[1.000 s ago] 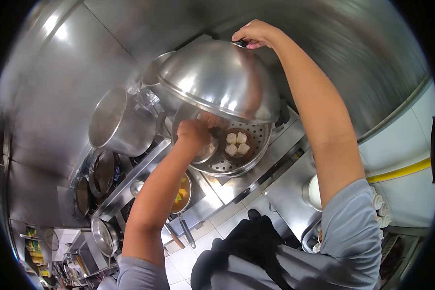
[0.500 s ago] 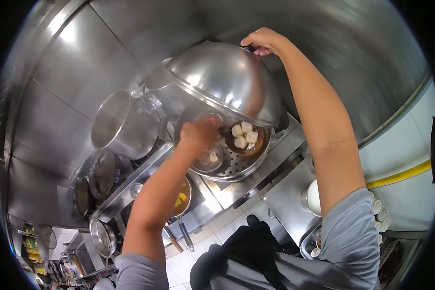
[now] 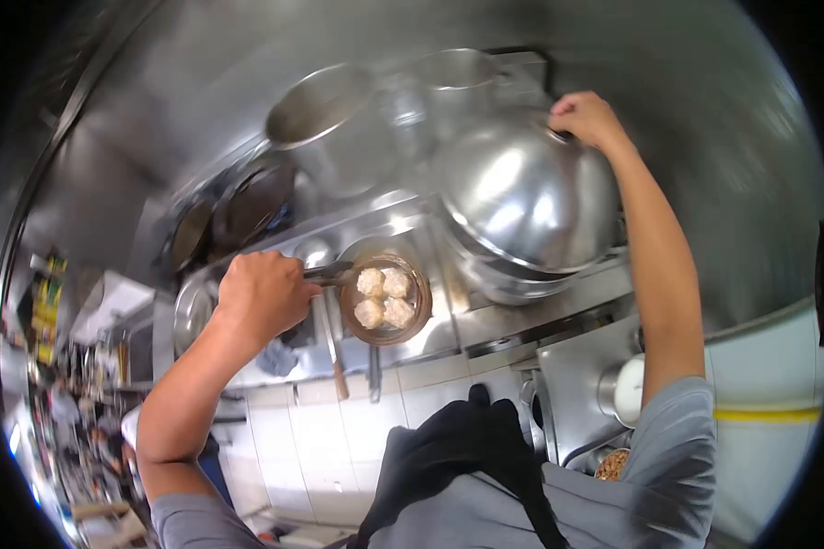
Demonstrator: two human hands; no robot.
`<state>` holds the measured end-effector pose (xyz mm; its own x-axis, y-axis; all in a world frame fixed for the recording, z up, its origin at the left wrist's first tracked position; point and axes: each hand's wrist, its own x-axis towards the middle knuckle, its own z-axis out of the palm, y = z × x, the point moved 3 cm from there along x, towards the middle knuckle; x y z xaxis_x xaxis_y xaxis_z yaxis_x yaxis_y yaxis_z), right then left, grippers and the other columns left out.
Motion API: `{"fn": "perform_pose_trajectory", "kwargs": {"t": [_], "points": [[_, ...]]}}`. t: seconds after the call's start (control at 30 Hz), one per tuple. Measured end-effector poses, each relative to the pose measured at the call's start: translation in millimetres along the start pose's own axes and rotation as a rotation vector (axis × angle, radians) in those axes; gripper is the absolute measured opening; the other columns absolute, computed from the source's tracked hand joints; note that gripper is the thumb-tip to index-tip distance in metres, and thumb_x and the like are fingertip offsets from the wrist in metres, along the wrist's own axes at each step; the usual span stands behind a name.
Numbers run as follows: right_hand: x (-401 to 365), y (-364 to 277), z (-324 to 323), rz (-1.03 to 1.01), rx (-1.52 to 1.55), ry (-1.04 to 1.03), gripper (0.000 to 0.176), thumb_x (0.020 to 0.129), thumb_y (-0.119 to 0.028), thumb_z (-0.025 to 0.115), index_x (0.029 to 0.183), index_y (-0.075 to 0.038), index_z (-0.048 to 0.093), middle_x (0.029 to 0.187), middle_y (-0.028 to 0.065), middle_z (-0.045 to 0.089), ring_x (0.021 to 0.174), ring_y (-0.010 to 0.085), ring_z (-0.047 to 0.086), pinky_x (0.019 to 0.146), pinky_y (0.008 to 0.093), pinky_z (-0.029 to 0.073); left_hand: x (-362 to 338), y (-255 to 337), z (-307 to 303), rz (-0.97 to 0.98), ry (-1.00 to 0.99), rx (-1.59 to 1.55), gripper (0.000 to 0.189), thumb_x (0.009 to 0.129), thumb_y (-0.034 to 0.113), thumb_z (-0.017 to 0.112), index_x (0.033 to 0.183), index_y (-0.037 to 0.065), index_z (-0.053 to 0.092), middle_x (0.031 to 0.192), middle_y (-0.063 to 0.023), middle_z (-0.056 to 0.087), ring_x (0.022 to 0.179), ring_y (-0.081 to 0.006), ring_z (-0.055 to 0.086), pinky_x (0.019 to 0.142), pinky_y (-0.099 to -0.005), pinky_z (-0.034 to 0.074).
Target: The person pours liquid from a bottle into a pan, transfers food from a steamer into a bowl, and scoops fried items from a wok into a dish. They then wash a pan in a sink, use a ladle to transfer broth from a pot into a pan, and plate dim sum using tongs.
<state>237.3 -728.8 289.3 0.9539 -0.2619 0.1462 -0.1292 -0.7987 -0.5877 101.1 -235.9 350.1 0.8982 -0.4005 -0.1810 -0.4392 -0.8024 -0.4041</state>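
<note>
My left hand (image 3: 265, 293) is closed round dark metal tongs (image 3: 328, 271), whose tips are at the rim of a small round brown steamer basket (image 3: 423, 318). Inside the basket sit several pale, lumpy dumplings (image 3: 396, 282). It hangs over the stove, overlapping a pan whose handle (image 3: 374, 371) shows below it. On the right, my right hand (image 3: 586, 117) grips the knob of a big domed steel lid (image 3: 522, 188). The lid covers most of the steamer pot (image 3: 511, 291), tilted slightly, its front edge close to the pot's rim; the pot's inside is hidden.
Behind the stove stand a large steel pot (image 3: 330, 137) and another pot (image 3: 458, 101). Dark pans (image 3: 252, 201) lean at the left. A wooden-handled utensil (image 3: 339, 375) sticks out over the front edge. A white-topped container (image 3: 628, 392) stands on the right counter.
My left hand has moved left, away from the steamer, carrying the basket of dumplings with the tongs. My right hand has lowered the lid over the pot. The view has turned left.
</note>
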Motion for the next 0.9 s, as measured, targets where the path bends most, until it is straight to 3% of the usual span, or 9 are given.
{"fn": "perform_pose_trajectory", "kwargs": {"t": [0.13,0.23,0.27,0.33,0.4,0.5,0.63,0.77,0.9], "points": [[-8,-14,56,-0.13,-0.201,-0.01,0.041,0.072,-0.036,0.081,0.106,-0.013,0.079,0.109,0.0082,0.076,0.101,0.0264,0.072,0.091,0.0382,0.054,-104,-49,50,-0.146,-0.11,-0.08,0.042,0.089,0.045,0.072,0.078,0.005,0.074,0.072,-0.0155,0.071,0.073,-0.0342,0.072,0.065,-0.0435,0.055],[-76,-82,74,-0.19,-0.427,0.282,0.034,0.088,-0.027,0.075,0.119,-0.012,0.074,0.112,0.0143,0.07,0.114,0.0334,0.065,0.094,0.0448,0.053,-193,-77,87,-0.234,-0.104,-0.13,0.041,0.088,0.045,0.073,0.076,0.006,0.074,0.07,-0.0151,0.07,0.07,-0.0327,0.072,0.063,-0.0423,0.055],[-90,-97,100,-0.455,-0.322,0.313,0.033,0.089,-0.026,0.075,0.119,-0.012,0.072,0.112,0.0152,0.068,0.111,0.0342,0.065,0.094,0.0443,0.052,-223,-85,99,-0.266,-0.072,-0.157,0.041,0.089,0.044,0.073,0.076,0.006,0.074,0.069,-0.0138,0.07,0.068,-0.0315,0.072,0.062,-0.0421,0.055],[-203,-185,169,-0.628,0.363,-0.007,0.02,0.087,-0.019,0.077,0.103,-0.007,0.073,0.104,0.0133,0.068,0.099,0.032,0.065,0.088,0.0412,0.052,-288,-86,129,-0.362,-0.097,-0.187,0.04,0.089,0.043,0.072,0.076,0.005,0.074,0.068,-0.013,0.07,0.066,-0.0313,0.072,0.062,-0.0419,0.055],[-343,-282,222,-0.886,0.299,-0.315,0.011,0.081,-0.015,0.079,0.087,-0.007,0.077,0.1,0.0094,0.067,0.096,0.0276,0.065,0.084,0.0392,0.053,-344,-88,152,-0.416,-0.132,-0.223,0.039,0.091,0.041,0.071,0.076,0.005,0.074,0.067,-0.0119,0.069,0.065,-0.0309,0.072,0.061,-0.0407,0.055],[-490,-363,284,-1.264,0.396,-0.533,0.031,0.072,-0.017,0.086,0.101,-0.01,0.079,0.093,0.0075,0.063,0.09,0.0266,0.064,0.078,0.0366,0.053,-427,-82,181,-0.537,-0.224,-0.268,0.037,0.091,0.04,0.071,0.076,0.006,0.074,0.065,-0.0114,0.069,0.065,-0.03,0.072,0.06,-0.0394,0.055],[-577,-431,333,-1.429,0.258,-0.775,0.047,0.072,-0.019,0.086,0.117,-0.012,0.075,0.092,0.0069,0.059,0.089,0.0281,0.061,0.08,0.0405,0.051,-525,-73,205,-0.644,-0.214,-0.323,0.036,0.091,0.038,0.072,0.075,0.006,0.074,0.065,-0.0115,0.069,0.065,-0.0295,0.072,0.06,-0.0389,0.055],[-657,-477,363,-1.597,0.114,-1.043,0.049,0.072,-0.025,0.086,0.119,-0.015,0.075,0.094,0.0067,0.06,0.092,0.0286,0.062,0.082,0.0412,0.051,-607,-64,228,-0.749,-0.275,-0.355,0.035,0.09,0.036,0.072,0.073,0.006,0.074,0.066,-0.012,0.069,0.066,-0.0295,0.072,0.061,-0.0396,0.055],[-725,-505,387,-1.654,0.066,-1.146,0.037,0.073,-0.028,0.085,0.106,-0.015,0.078,0.093,0.0074,0.061,0.089,0.0284,0.064,0.077,0.0423,0.052,-673,-51,248,-0.838,-0.284,-0.391,0.033,0.09,0.035,0.072,0.072,0.007,0.074,0.066,-0.0124,0.069,0.066,-0.0298,0.072,0.061,-0.0402,0.055]]}}
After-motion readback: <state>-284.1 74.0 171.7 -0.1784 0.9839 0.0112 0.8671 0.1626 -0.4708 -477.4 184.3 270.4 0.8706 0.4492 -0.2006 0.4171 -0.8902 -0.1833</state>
